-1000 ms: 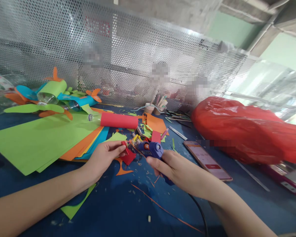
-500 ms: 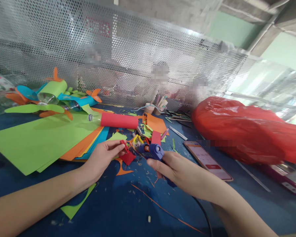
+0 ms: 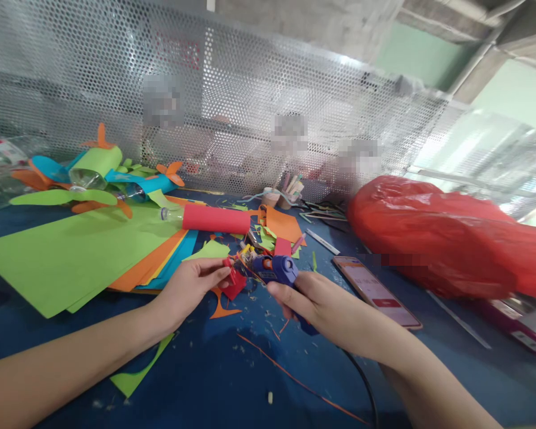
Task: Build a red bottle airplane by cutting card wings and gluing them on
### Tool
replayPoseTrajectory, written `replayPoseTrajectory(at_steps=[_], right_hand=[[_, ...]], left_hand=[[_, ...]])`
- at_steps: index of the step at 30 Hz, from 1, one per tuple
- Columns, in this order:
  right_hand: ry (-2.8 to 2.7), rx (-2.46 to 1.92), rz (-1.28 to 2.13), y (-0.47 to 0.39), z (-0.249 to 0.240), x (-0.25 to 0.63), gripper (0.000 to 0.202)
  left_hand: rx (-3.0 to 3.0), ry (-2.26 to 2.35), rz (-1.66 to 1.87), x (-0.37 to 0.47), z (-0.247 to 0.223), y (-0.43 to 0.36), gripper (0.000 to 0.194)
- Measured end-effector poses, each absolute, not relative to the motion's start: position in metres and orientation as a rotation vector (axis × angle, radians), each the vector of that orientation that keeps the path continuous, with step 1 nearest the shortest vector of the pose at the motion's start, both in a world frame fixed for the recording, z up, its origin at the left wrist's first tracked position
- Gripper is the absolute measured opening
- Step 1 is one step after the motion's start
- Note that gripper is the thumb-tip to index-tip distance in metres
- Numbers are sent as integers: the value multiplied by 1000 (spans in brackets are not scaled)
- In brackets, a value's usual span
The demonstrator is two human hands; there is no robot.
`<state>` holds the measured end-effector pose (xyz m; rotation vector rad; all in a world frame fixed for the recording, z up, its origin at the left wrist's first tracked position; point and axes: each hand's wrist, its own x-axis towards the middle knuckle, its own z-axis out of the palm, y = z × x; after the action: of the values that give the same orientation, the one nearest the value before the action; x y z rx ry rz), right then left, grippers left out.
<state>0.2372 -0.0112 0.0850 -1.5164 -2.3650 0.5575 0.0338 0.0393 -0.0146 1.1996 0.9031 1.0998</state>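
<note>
In my right hand (image 3: 297, 297) is a blue hot glue gun (image 3: 277, 269), its nozzle pointing left. My left hand (image 3: 201, 280) pinches a small red piece (image 3: 228, 266), perhaps paper, close to the nozzle; whether the two touch I cannot tell. Just behind the fingertips lies a red paper scrap (image 3: 236, 286) on the blue table (image 3: 223, 381). Beyond my hands, a plastic bottle wrapped in red paper (image 3: 217, 219) lies on its side, neck to the left. Yellow-handled scissors or pliers (image 3: 246, 250), partly hidden, sit behind the glue gun.
Green paper sheets (image 3: 71, 256) spread at left, near bottle planes with paper propellers (image 3: 93, 196). A phone (image 3: 375, 291) lies right of my right hand. A big red plastic bag (image 3: 433, 238) fills the right. The gun's black cord (image 3: 364, 378) trails forward. Behind stands a perforated metal screen (image 3: 250, 89).
My left hand has shifted slightly right, and the red piece has turned in its fingers. The glue gun has moved a little, staying near it. The wrapped bottle has stayed put.
</note>
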Motion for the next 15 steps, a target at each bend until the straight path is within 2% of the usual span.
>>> replayPoseTrajectory(at_steps=[15], right_hand=[[-2338,-1476,551,-9,84,242,46]], left_hand=[[1214,966,1053,35,-9,35,24]])
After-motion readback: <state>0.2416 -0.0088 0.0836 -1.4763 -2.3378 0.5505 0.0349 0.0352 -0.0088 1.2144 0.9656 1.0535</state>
